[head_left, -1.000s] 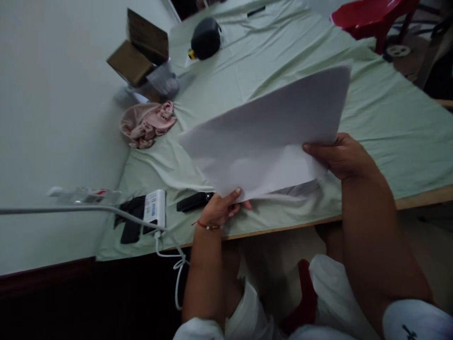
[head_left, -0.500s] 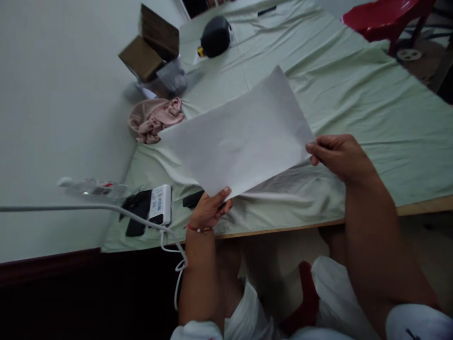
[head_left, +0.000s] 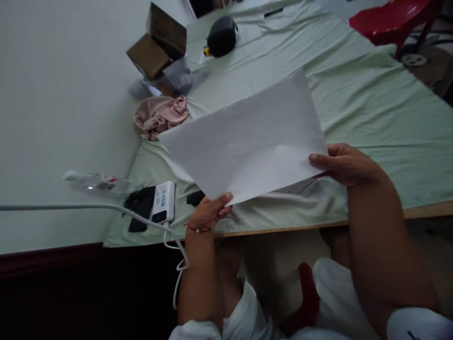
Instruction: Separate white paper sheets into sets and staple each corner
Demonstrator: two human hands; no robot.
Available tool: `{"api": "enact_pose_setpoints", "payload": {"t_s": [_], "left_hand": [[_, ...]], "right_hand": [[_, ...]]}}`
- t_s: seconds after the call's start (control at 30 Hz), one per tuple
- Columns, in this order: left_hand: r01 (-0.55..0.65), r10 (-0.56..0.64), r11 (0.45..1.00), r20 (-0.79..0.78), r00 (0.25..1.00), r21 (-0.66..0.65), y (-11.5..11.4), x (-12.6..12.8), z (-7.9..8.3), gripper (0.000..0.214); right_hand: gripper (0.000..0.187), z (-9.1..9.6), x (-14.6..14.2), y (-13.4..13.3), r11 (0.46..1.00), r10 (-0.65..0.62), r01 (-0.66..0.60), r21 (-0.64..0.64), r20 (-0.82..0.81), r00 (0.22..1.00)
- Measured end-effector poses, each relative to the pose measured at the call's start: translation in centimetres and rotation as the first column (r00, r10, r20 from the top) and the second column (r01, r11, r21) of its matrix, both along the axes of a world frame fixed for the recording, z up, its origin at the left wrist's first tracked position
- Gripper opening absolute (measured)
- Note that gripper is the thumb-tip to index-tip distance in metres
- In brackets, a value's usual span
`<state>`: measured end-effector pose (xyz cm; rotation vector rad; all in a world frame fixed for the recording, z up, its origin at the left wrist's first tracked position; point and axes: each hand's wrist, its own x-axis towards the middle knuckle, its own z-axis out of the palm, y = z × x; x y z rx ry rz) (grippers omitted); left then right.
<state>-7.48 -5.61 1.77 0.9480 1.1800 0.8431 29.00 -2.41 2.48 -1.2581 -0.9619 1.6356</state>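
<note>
A large white paper sheet hangs just above the table's pale green cloth. My left hand, with a red thread on the wrist, pinches the sheet's near left corner. My right hand grips the sheet's right corner with thumb on top. Both hands are closed on the paper, near the table's front wooden edge.
A white power bank with a white cable, a black device and a dark object lie at front left. Pink crumpled cloth, an open cardboard box, a black pouch sit farther back. A red chair stands at right.
The sheet has come down from a raised, tilted hold to lie flatter and lower over the cloth. My right hand has dropped slightly with it, and the view has shifted a little.
</note>
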Motion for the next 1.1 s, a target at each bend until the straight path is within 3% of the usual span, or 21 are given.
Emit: {"api": "enact_pose_setpoints", "payload": {"t_s": [0.3, 0.5, 0.67, 0.77, 0.9, 1.0, 1.03, 1.1], "left_hand": [[-0.049, 0.048, 0.998, -0.032, 0.998, -0.043, 0.4, 0.1, -0.4, 0.053], [-0.039, 0.039, 0.999, -0.009, 0.999, -0.004, 0.3, 0.5, 0.9, 0.046], [-0.183, 0.18, 0.981, 0.057, 0.982, 0.065, 0.2, 0.3, 1.9, 0.042], [-0.414, 0.413, 0.882, 0.054, 0.909, 0.227, 0.5, -0.9, 1.7, 0.036], [-0.634, 0.702, 0.606, 0.052, 0.71, 0.48, 1.0, -2.6, 0.7, 0.018], [-0.605, 0.828, 0.457, -0.063, 0.558, 0.652, 1.2, -3.2, -0.4, 0.007], [-0.561, 0.85, 0.44, -0.123, 0.512, 0.701, 1.3, -3.4, -0.8, 0.005], [-0.446, 0.857, 0.465, -0.263, 0.443, 0.765, 1.4, -3.7, -1.5, 0.01]], "right_hand": [[0.032, 0.2, -1.5, 0.0, 1.0, 0.007, -0.008, 0.021, 0.043, 0.999], [0.034, 0.0, -1.5, 0.4, 0.999, -0.019, 0.015, 0.033, 0.135, 0.991], [0.045, 0.6, -1.6, 0.4, 0.995, -0.095, 0.092, 0.048, 0.063, 0.994], [0.05, 0.8, -1.4, 0.4, 0.99, -0.135, 0.133, 0.037, 0.057, 0.989], [0.051, 0.7, -1.4, 0.4, 0.996, -0.09, 0.089, 0.018, 0.098, 0.991], [0.042, 0.7, -2.1, 0.4, 0.999, -0.042, 0.044, -0.015, 0.13, 0.991], [0.039, 0.7, -2.4, 0.3, 0.999, -0.037, 0.042, -0.033, 0.147, 0.988], [0.034, 0.8, -3.1, 0.3, 0.997, -0.03, 0.043, -0.063, 0.185, 0.982]]}}
